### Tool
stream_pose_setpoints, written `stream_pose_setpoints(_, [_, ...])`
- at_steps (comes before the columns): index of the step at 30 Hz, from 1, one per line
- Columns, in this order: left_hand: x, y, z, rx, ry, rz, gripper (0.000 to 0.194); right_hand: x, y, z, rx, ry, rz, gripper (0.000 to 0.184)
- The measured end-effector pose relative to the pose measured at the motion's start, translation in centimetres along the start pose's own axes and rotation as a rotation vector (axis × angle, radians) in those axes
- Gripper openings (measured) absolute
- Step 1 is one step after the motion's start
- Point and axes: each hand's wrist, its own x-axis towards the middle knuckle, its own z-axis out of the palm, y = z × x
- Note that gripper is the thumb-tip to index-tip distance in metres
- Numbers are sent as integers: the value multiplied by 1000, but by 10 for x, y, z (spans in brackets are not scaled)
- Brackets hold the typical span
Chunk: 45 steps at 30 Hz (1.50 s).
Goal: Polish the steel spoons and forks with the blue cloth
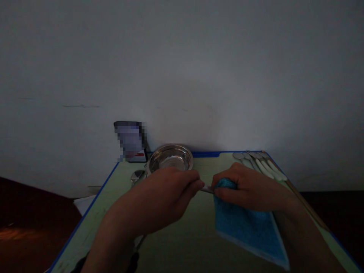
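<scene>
My left hand [170, 201] is closed around one end of a thin metal utensil [206, 188], probably cutlery. A short stretch of its shaft shows between my hands; its kind cannot be made out. My right hand [244, 187] pinches a blue cloth [244, 227] around the utensil's other end, which is hidden in the fold. The rest of the cloth hangs down over the table. Behind my left hand sits a round steel bowl [186, 168]. A metal spoon [138, 175] lies left of the bowl, partly covered by my left hand.
Several utensils with white handles [264, 168] lie side by side at the table's back right. A phone-like device [129, 138] leans at the back left. The blue-edged table [182, 242] stands against a pale wall [182, 76]. Dark straps or handles [133, 261] show near my left forearm.
</scene>
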Motion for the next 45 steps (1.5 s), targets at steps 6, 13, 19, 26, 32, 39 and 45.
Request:
stream_pose_setpoints(6, [1,-1,-1,-8,-8,-1,32,1,-1,-2,52,-33,-1,20])
stream_pose_setpoints(13, [1,0,-1,-6,-1,4,33,-1,-1,-1,-8,17,6,21])
stream_pose_setpoints(19, [0,-3,2,-26,21,-5,32,-1,2,0,51,-46,23,19])
stream_pose_setpoints(26, [0,-25,-4,-94,92,-10,30,-5,9,-3,72,-64,95,33])
stream_pose_setpoints(32, [-5,-42,-6,-198,146,-3,31,-21,23,-15,99,-97,117,38])
stream_pose_setpoints(39, [-13,-53,-10,-224,171,-101,31,-37,39,-22,11,-20,164,26])
stream_pose_setpoints(45, [-15,-45,-13,-178,195,-93,30,-28,32,-19,-136,168,159,18])
